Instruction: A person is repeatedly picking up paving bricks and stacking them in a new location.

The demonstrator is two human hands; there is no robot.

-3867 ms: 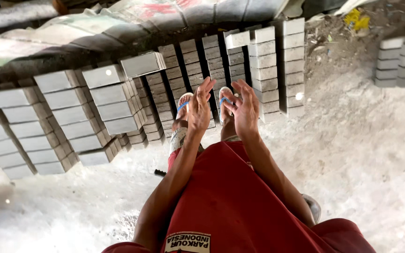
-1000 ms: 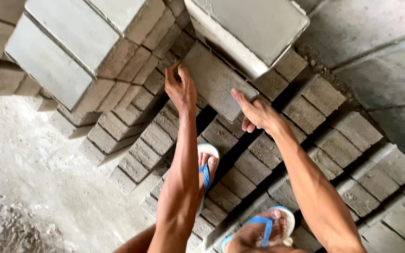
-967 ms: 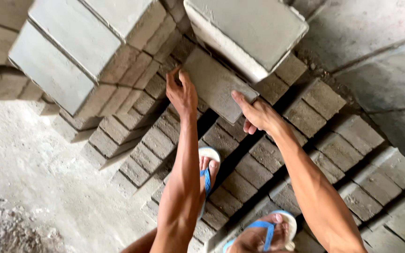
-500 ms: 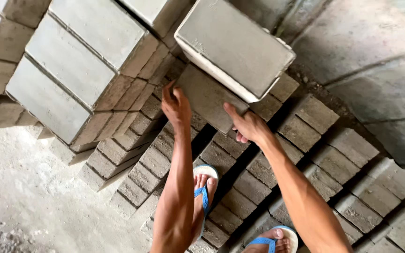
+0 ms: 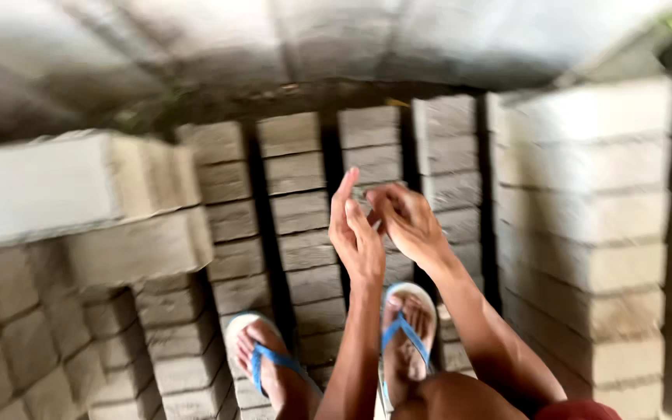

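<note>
1. Grey concrete blocks (image 5: 305, 210) lie in rows underfoot, their long sides running left to right, with dark gaps between the rows.
2. A taller stack (image 5: 585, 233) of pale blocks rises on the right; a large block (image 5: 64, 190) sits on a stack at the left, long axis left to right, blurred.
3. Both feet in blue sandals (image 5: 406, 334) stand on the rows.
4. The left hand (image 5: 355, 233) is held up above the blocks, fingers loosely straight, forefinger raised; it holds nothing.
5. The right hand (image 5: 406, 218) is just beside it, fingers curled toward the left hand's fingers, seemingly touching them; whether it pinches anything cannot be told through the blur.
6. Nearest below the hands are the middle rows of blocks, not touched.
</note>
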